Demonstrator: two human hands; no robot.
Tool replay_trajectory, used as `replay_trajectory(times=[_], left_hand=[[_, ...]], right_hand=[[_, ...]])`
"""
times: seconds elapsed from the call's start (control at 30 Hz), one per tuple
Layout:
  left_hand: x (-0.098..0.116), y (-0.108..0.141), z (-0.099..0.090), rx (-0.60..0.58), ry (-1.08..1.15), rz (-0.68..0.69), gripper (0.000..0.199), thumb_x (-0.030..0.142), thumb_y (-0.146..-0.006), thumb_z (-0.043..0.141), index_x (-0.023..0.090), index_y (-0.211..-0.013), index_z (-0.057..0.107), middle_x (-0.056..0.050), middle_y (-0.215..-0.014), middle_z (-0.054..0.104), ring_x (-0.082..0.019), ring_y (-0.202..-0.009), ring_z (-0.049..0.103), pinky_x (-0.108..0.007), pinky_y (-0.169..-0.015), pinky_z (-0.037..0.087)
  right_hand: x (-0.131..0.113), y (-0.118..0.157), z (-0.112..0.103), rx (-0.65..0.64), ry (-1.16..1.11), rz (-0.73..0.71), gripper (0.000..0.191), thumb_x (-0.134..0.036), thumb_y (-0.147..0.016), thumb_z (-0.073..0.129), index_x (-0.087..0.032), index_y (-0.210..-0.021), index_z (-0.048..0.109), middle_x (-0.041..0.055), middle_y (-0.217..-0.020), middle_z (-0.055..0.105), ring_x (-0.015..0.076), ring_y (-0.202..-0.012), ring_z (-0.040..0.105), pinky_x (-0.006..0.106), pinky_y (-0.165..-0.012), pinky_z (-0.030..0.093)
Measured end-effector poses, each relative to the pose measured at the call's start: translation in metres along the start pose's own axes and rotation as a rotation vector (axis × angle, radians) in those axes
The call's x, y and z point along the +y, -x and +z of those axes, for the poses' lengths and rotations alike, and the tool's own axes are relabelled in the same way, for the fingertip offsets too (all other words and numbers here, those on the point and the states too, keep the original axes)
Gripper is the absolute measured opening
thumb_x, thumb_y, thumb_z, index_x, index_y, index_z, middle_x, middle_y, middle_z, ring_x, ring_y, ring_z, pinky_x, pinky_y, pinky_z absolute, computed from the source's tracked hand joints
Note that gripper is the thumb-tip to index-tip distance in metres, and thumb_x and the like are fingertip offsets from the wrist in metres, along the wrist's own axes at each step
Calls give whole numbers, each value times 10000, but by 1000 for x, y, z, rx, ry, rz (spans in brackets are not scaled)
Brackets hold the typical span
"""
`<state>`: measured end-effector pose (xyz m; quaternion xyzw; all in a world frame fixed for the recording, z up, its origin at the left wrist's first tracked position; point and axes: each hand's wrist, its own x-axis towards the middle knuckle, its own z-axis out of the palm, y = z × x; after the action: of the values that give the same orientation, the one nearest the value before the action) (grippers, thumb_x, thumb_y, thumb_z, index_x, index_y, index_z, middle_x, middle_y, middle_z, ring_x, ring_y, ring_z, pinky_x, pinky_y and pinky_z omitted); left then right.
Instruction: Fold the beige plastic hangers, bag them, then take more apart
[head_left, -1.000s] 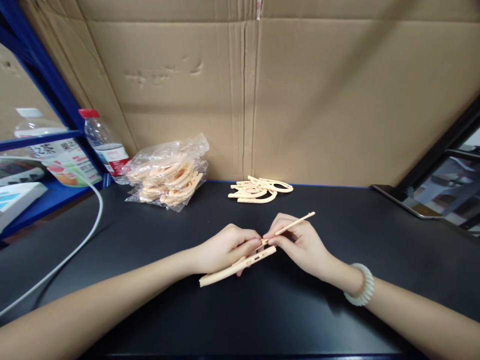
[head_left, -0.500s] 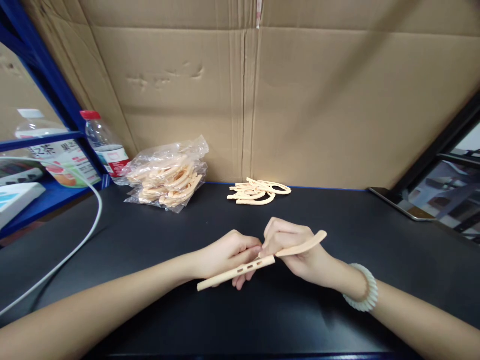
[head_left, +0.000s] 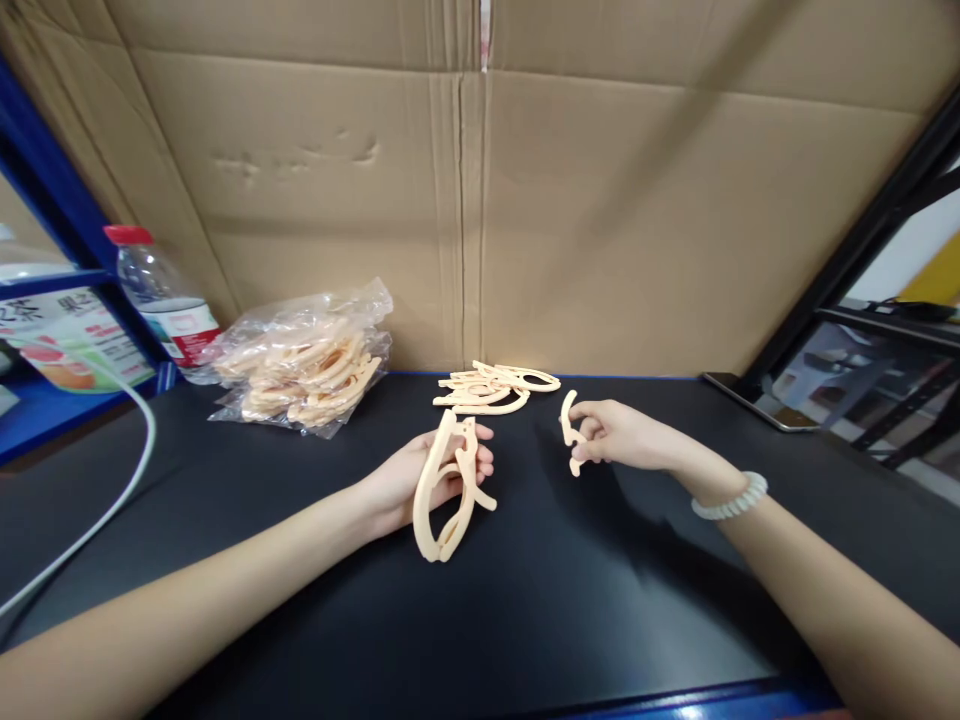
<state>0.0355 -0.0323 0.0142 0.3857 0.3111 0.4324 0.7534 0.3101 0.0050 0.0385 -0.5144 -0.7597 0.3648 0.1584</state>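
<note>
My left hand holds a folded cream plastic frame with curved arms; its fingers show behind the frame, palm turned up. To the right, my right hand pinches a small curved cream piece between thumb and fingers, just above the black table. The two hands are apart. Beyond them, a loose pile of similar cream pieces lies at the table's back edge.
A clear plastic bag of cream parts lies back left, beside a red-capped bottle. A white cable crosses the left side. A phone-like flat object lies back right, before a cardboard wall.
My hands have moved apart, the right one going right with a small curved piece. The frame in my left hand has turned more upright. The view has shifted slightly.
</note>
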Motion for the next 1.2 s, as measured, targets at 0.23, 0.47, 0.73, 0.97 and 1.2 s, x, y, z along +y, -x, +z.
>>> replay_trajectory(times=[0.23, 0.47, 0.73, 0.97, 1.2], left_hand=[[0, -1, -6, 80, 87, -45, 179, 77, -883, 551, 115, -968, 703, -79, -809, 710, -182, -783, 708, -292, -777, 587], [2, -1, -3, 161, 85, -42, 233, 22, -867, 508, 120, -944, 704, -80, -808, 722, -191, -750, 720, -300, -725, 604], [3, 2, 7, 158, 78, 33, 226, -10, -807, 541, 126, -856, 715, -68, -832, 712, -182, -714, 704, -279, -627, 606], [-4, 9, 16, 192, -62, 92, 205, 55, -791, 606, 142, -949, 703, -53, -814, 697, -150, -621, 656, -258, -602, 571], [-3, 16, 22, 333, -42, 123, 535, 486, -996, 284, 108, -970, 662, -70, -744, 661, -151, -644, 600, -261, -656, 537]], right_hand=[[3, 0, 2, -11, 71, 89, 681, -113, -767, 604, -57, -1395, 345, -19, -625, 649, 128, -543, 540, 224, -519, 421], [2, -1, 2, 121, 244, 64, 580, -155, -777, 625, -46, -1327, 478, -2, -595, 657, 163, -565, 590, 248, -541, 425], [-40, 14, 53, 314, -135, -306, 216, -327, -892, 548, -173, -979, 672, 33, -815, 693, 148, -718, 634, 243, -628, 470], [-54, 21, 95, -83, -609, -206, 164, -314, -848, 599, -151, -862, 604, -7, -693, 611, 69, -489, 518, 161, -391, 382], [-45, 12, 84, 80, -763, -101, 296, -416, -782, 694, -155, -824, 561, 5, -727, 632, 94, -565, 617, 195, -476, 534]])
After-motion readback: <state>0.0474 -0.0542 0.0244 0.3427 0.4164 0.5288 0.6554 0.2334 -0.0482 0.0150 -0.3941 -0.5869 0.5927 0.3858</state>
